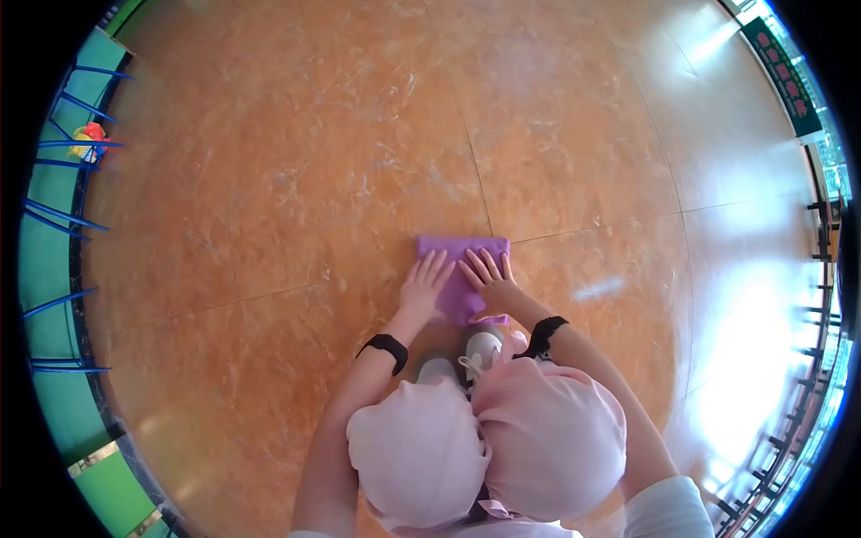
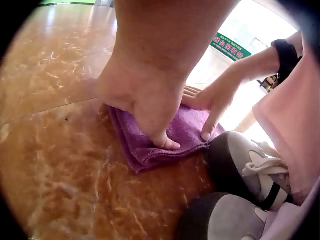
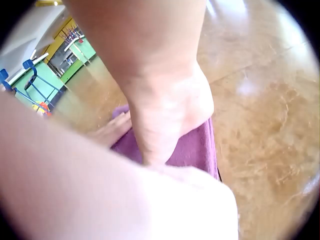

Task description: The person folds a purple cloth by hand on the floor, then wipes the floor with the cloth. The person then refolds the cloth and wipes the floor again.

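A folded purple cloth (image 1: 455,294) lies flat on the brown marbled floor, in front of the person's feet. The left hand (image 1: 425,289) rests on its left part with fingers stretched forward; in the left wrist view its thumb presses the folded layers of the cloth (image 2: 145,156). On the right part lies the right hand (image 1: 491,283), palm down with fingers spread. The right wrist view shows the cloth (image 3: 192,152) under this hand, with the left hand's fingers (image 3: 116,129) beyond it. A crumpled fold sticks up near the right wrist.
Grey shoes (image 2: 240,162) stand just behind the cloth, below bent knees in pink trousers (image 1: 552,439). Green tables with blue-legged stools (image 1: 67,215) line the left side. A green sign (image 1: 782,76) and dark furniture (image 1: 789,430) stand along the right.
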Demonstrator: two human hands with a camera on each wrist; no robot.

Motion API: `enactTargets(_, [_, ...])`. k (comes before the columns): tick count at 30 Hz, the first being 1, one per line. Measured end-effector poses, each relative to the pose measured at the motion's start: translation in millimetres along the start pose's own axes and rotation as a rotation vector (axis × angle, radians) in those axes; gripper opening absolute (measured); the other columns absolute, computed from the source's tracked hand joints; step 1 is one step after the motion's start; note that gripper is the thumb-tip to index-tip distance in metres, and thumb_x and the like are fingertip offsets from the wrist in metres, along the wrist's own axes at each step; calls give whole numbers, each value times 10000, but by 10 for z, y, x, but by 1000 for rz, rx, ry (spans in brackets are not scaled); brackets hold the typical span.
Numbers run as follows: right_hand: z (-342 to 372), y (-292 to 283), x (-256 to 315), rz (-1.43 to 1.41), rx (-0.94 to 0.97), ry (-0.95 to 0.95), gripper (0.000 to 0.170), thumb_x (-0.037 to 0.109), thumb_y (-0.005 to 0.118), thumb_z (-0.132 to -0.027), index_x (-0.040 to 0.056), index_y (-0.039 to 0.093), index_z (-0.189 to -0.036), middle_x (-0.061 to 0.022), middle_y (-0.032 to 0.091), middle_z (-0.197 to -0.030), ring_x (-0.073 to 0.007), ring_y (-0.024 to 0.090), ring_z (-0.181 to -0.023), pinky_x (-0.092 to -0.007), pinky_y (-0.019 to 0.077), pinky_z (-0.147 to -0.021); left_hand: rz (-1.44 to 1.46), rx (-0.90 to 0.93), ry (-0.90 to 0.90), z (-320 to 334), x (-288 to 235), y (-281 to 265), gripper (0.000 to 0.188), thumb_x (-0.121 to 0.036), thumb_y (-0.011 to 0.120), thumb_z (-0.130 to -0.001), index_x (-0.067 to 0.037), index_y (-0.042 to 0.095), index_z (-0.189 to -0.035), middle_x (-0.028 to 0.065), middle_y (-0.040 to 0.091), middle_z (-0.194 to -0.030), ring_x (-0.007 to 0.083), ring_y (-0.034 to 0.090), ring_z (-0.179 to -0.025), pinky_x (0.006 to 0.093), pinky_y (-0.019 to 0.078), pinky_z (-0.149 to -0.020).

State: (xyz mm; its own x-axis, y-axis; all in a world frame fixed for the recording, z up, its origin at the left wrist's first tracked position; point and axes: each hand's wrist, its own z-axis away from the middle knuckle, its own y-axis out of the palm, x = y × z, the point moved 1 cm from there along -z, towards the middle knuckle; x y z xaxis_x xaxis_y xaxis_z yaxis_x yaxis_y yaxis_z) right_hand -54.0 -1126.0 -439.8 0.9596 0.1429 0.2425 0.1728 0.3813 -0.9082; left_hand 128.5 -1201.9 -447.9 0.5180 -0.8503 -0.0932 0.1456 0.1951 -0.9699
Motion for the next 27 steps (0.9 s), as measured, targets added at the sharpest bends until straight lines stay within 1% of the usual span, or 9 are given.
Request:
enactTargets(6, [-99, -16, -53, -30, -61, -55, 1296, 612, 784, -470, 115, 146, -1482, -127, 145, -1534, -359, 142, -1407, -633, 119, -1079, 110, 50, 38, -37, 152, -175, 1217, -561, 787, -530, -117, 161, -1475, 123, 147, -1528, 290, 156, -1410, 416, 180, -1144])
enactTargets(11, [-538, -199, -149, 43, -162, -127, 1265, 629, 772, -474, 109, 194, -1472, -130, 189, -1522, -355, 190, -1393, -625, 172, -1068, 42, 53, -32, -246, 537, -362, 1234, -559, 798, -502, -137, 170, -1476, 113, 174, -1524, 267, 180, -1406, 430, 148, -1149])
enactTargets(14, [-786, -424, -157, 92, -104, -129, 1239, 625, 769, -497, 109, 202, -1470, -127, 198, -1519, -354, 201, -1389, -624, 184, -1063, -7, -17, -91, -339, 689, -278, 1274, -586, 804, -433, -150, 203, -1468, 71, 196, -1521, 234, 188, -1403, 425, 118, -1156])
enactTargets(17, [-876, -490, -182, 114, -53, -133, 1218, 608, 773, -512, 110, 208, -1469, -123, 202, -1519, -349, 203, -1388, -624, 187, -1061, 33, -49, -77, -390, 773, -269, 1274, -554, 821, -429, -116, 215, -1460, 101, 206, -1514, 250, 204, -1398, 415, 127, -1156])
enactTargets(18, [-880, -491, -207, 124, -49, -131, 1218, 608, 773, -512, 110, 208, -1469, -123, 202, -1519, -349, 203, -1388, -624, 187, -1061, 70, -42, -60, -381, 750, -265, 1252, -512, 833, -458, -90, 206, -1457, 138, 195, -1510, 286, 196, -1398, 423, 129, -1156])
enactTargets(19, [-865, -481, -222, 108, 2, -128, 1228, 600, 769, -530, 133, 150, -1483, -114, 159, -1533, -349, 157, -1404, -611, 164, -1077, 103, -34, -42, -375, 735, -265, 1232, -470, 844, -487, -63, 197, -1453, 175, 184, -1507, 322, 187, -1398, 431, 132, -1156])
enactTargets(20, [-853, -478, -222, 86, 52, -124, 1241, 591, 764, -549, 156, 91, -1497, -105, 117, -1547, -348, 111, -1419, -598, 140, -1093, 104, -35, -41, -377, 713, -250, 1232, -470, 844, -487, -63, 197, -1453, 175, 184, -1507, 322, 187, -1398, 431, 132, -1156])
enactTargets(22, [-851, -492, -209, 87, 54, -119, 1227, 582, 761, -564, 154, 89, -1497, -106, 118, -1546, -349, 113, -1419, -597, 145, -1092, 121, -42, -23, -394, 690, -249, 1232, -436, 855, -489, -31, 192, -1445, 214, 173, -1499, 353, 188, -1393, 426, 140, -1155])
enactTargets(27, [-833, -455, -195, 88, 47, -80, 1191, 561, 755, -594, 144, 97, -1495, -114, 120, -1545, -353, 118, -1418, -591, 138, -1097, 111, -21, 38, -467, 792, -296, 1234, -465, 842, -497, -18, 187, -1443, 224, 172, -1497, 355, 189, -1392, 427, 174, -1146])
